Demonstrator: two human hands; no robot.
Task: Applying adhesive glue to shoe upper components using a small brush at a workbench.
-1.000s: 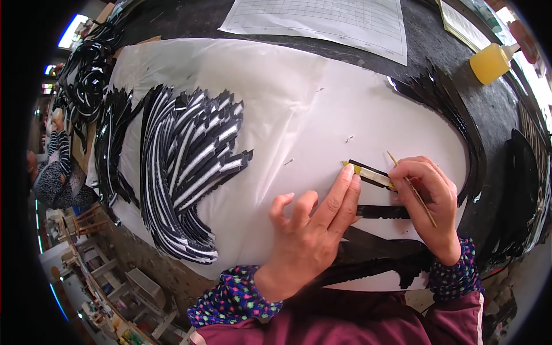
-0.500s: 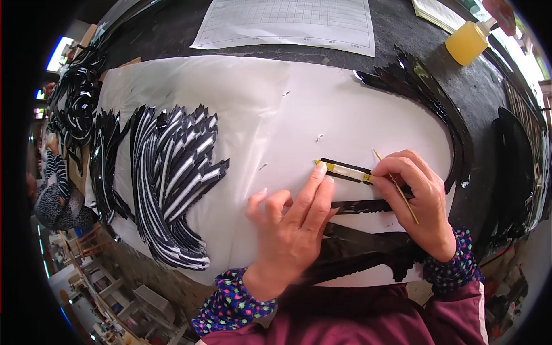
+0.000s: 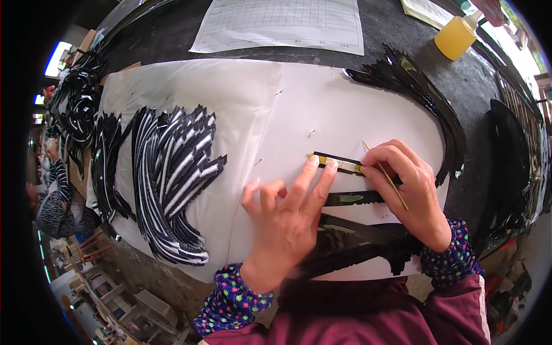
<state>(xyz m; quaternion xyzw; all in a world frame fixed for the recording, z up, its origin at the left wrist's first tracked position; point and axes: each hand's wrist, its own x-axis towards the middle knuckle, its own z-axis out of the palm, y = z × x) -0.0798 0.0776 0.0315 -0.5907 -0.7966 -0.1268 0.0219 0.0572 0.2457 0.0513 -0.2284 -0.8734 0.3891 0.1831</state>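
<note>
A narrow black strip with a white middle and yellow pieces near its ends (image 3: 342, 164) lies on white paper (image 3: 287, 129). My left hand (image 3: 282, 227) rests over the paper with fingers spread, its index and middle fingertips pressing on the strip's left part. In my right hand (image 3: 408, 187) is a thin wooden stick (image 3: 401, 199), held slantwise between closed fingers. The right thumb and fingertips also touch the strip's right end. Just below lies another black strip (image 3: 371, 197), and nearer me sit wider dark pieces with notched edges (image 3: 351, 233), partly covered by my hands.
Left on the paper is a fanned stack of black-and-white strips (image 3: 172, 172). A curved black bundle (image 3: 422, 92) borders the paper's right side. At the back are a gridded sheet (image 3: 276, 29) and a bottle of yellow liquid (image 3: 455, 39). Another person (image 3: 60, 201) is at far left.
The left middle fingertip has moved apart from the index finger and now presses on the strip's white middle. The right hand keeps the stick. The whole view has shifted slightly.
</note>
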